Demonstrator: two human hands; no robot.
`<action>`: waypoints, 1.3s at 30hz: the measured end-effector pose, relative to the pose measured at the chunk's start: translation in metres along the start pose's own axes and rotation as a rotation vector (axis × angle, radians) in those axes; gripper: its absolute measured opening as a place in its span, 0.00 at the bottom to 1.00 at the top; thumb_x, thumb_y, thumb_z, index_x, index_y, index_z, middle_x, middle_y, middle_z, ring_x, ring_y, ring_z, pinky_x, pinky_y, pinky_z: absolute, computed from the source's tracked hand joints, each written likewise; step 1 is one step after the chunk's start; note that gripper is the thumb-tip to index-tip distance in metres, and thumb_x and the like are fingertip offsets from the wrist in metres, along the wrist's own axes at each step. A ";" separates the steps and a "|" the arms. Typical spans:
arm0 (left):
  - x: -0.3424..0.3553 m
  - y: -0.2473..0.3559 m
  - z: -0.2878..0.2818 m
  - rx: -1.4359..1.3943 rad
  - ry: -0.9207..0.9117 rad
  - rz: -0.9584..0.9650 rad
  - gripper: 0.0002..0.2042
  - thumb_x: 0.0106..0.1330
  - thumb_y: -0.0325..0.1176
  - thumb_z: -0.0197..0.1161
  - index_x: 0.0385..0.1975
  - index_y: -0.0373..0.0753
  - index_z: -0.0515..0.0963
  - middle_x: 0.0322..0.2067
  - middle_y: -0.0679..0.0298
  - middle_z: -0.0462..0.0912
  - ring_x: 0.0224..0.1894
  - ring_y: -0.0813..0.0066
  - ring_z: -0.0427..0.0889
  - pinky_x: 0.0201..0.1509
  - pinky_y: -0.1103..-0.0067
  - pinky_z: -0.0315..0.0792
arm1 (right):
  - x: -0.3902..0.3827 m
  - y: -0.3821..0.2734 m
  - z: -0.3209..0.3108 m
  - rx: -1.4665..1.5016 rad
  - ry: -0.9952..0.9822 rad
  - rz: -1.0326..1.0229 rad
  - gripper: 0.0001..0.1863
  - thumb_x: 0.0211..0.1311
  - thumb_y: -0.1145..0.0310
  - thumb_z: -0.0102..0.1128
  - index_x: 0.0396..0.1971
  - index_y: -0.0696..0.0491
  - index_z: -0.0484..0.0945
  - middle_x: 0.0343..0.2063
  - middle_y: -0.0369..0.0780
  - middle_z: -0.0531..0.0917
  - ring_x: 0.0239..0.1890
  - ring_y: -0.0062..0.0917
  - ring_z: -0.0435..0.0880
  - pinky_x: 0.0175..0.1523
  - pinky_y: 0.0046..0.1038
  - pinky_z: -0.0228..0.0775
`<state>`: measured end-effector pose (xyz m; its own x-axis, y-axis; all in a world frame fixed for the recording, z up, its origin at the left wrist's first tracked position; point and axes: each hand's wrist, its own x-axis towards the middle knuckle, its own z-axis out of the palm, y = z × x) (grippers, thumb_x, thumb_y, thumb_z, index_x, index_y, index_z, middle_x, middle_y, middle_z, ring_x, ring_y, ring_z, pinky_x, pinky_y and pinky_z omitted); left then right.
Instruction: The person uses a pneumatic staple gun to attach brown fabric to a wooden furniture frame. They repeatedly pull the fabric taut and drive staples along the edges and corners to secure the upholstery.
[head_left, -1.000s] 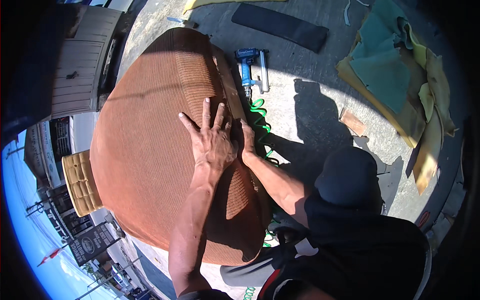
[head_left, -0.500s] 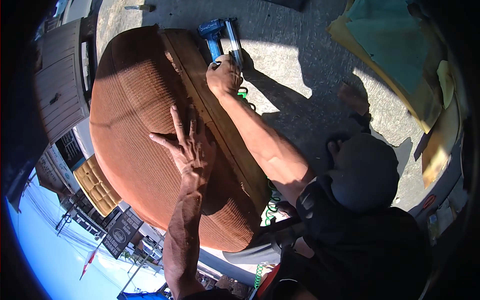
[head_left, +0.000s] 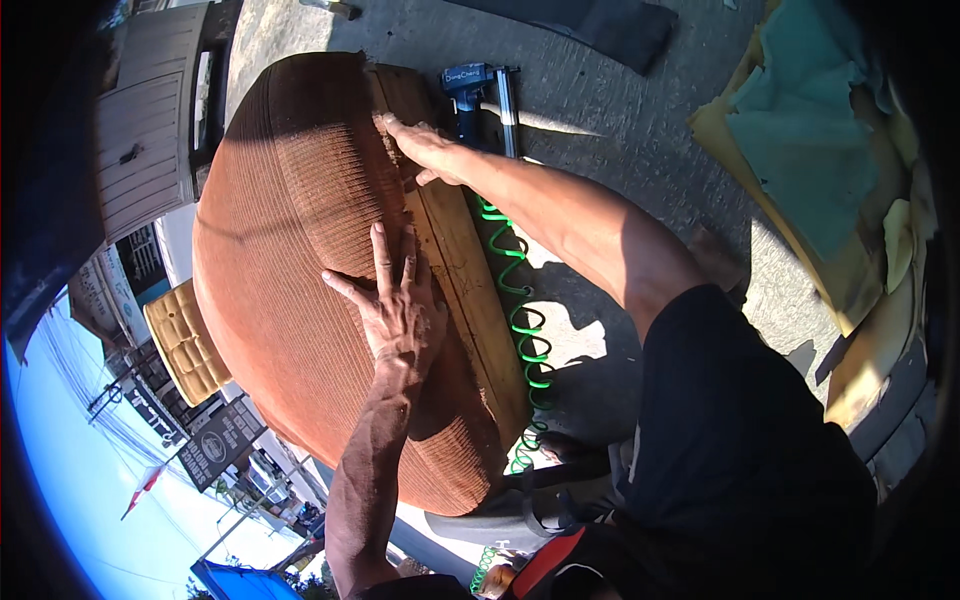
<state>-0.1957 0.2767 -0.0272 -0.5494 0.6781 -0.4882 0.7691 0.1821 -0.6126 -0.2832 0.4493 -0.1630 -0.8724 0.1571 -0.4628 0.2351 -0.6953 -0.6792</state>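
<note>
A large rounded cushion covered in brown ribbed fabric (head_left: 290, 220) bulges out from a wooden board (head_left: 465, 290) along its right side. My left hand (head_left: 400, 310) lies on the fabric with its fingers spread. At the far end, my right hand (head_left: 430, 155) reaches to the fabric's ragged edge beside the board, fingers stretched out and touching it. Just beyond that hand, a blue pneumatic stapler (head_left: 466, 90) rests by the board, free of both hands. A coiled green air hose (head_left: 530, 320) runs along the board's right side.
Worn pieces of teal and tan sheet material (head_left: 800, 130) lie at the right. A dark flat piece (head_left: 610, 30) is on the concrete floor at the far side. A tufted yellow cushion (head_left: 185, 345) stands behind the brown one, on the left.
My right hand has let go of the stapler and moved left onto the fabric edge. My left hand stays spread on the cushion. The whole view has shifted slightly.
</note>
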 end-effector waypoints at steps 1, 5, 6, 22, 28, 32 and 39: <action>0.004 -0.001 -0.002 -0.004 0.003 0.006 0.34 0.61 0.53 0.63 0.68 0.50 0.71 0.77 0.70 0.52 0.81 0.57 0.33 0.63 0.18 0.35 | 0.010 -0.008 0.007 -0.079 0.116 0.028 0.49 0.68 0.29 0.40 0.74 0.56 0.55 0.72 0.56 0.59 0.76 0.50 0.56 0.69 0.54 0.64; -0.001 -0.004 -0.004 -0.038 0.023 0.012 0.34 0.61 0.55 0.63 0.68 0.51 0.70 0.76 0.71 0.54 0.81 0.58 0.35 0.62 0.18 0.34 | 0.013 -0.044 0.036 -0.014 0.268 -0.056 0.45 0.66 0.37 0.50 0.68 0.63 0.63 0.64 0.60 0.70 0.70 0.50 0.67 0.68 0.46 0.66; 0.000 -0.006 -0.003 -0.051 0.041 0.008 0.34 0.61 0.55 0.62 0.68 0.51 0.70 0.76 0.72 0.54 0.81 0.58 0.35 0.62 0.18 0.33 | 0.011 -0.059 0.038 -0.062 0.224 -0.054 0.44 0.66 0.40 0.54 0.67 0.64 0.64 0.62 0.62 0.72 0.67 0.51 0.71 0.66 0.44 0.68; 0.231 -0.127 -0.029 -0.311 0.509 0.022 0.26 0.75 0.50 0.47 0.70 0.50 0.69 0.74 0.64 0.61 0.79 0.54 0.50 0.77 0.40 0.36 | 0.104 -0.037 -0.011 -0.104 0.421 -0.243 0.23 0.72 0.56 0.53 0.58 0.54 0.80 0.53 0.50 0.84 0.56 0.37 0.83 0.59 0.37 0.73; 0.223 -0.138 -0.025 -0.214 0.396 0.054 0.28 0.69 0.47 0.53 0.69 0.49 0.70 0.74 0.66 0.62 0.79 0.55 0.48 0.75 0.37 0.36 | 0.104 -0.035 0.022 -0.148 0.570 -0.338 0.19 0.75 0.59 0.50 0.56 0.52 0.81 0.48 0.52 0.85 0.51 0.44 0.85 0.55 0.39 0.76; 0.232 -0.133 -0.024 -0.139 0.348 0.050 0.28 0.67 0.46 0.56 0.69 0.51 0.70 0.75 0.67 0.61 0.79 0.52 0.47 0.73 0.33 0.36 | 0.113 -0.021 0.022 -0.119 0.630 -0.482 0.18 0.73 0.58 0.54 0.51 0.54 0.82 0.41 0.52 0.86 0.44 0.49 0.86 0.47 0.41 0.78; 0.238 -0.127 -0.034 -0.065 0.289 0.057 0.29 0.65 0.48 0.58 0.69 0.55 0.71 0.76 0.68 0.58 0.79 0.50 0.45 0.72 0.30 0.33 | 0.120 -0.016 0.025 -0.160 0.716 -0.468 0.17 0.72 0.59 0.56 0.50 0.56 0.80 0.44 0.55 0.84 0.47 0.50 0.85 0.50 0.42 0.77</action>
<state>-0.4132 0.4391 -0.0441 -0.3959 0.8616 -0.3178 0.8208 0.1768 -0.5432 -0.4025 0.4619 -0.1935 -0.4274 0.8430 -0.3265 0.0236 -0.3507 -0.9362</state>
